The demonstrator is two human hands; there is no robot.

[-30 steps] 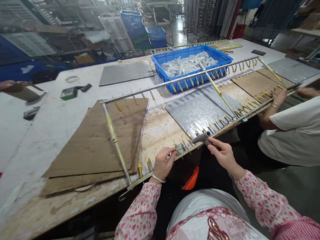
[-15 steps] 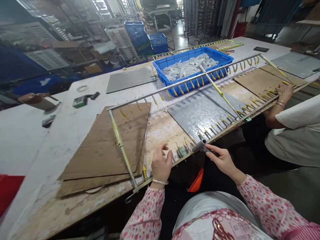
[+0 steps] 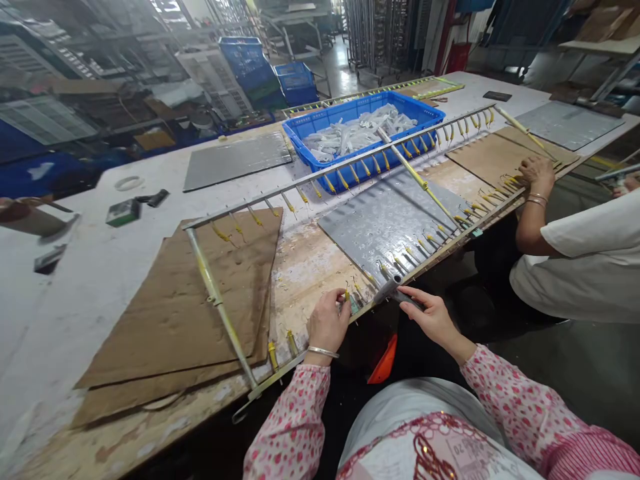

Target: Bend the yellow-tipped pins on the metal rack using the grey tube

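Being gripped in the right hand (image 3: 433,321) is a grey tube-headed tool with a dark handle (image 3: 387,290), fingers closed around that handle, its head right at the near edge of the long white worktable (image 3: 90,267). The left hand's (image 3: 329,328) fingers are curled in narrow by a small yellow-coated wire hook (image 3: 347,294); whether it's actually pinched can't be told. The long yellow-stained metal frame (image 3: 213,290) is laid along that near edge, partly over brown cardboard sheets (image 3: 200,307).

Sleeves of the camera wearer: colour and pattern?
Pale pink sleeves with darker pink-red strawberry-like spots; clearest in the head view.
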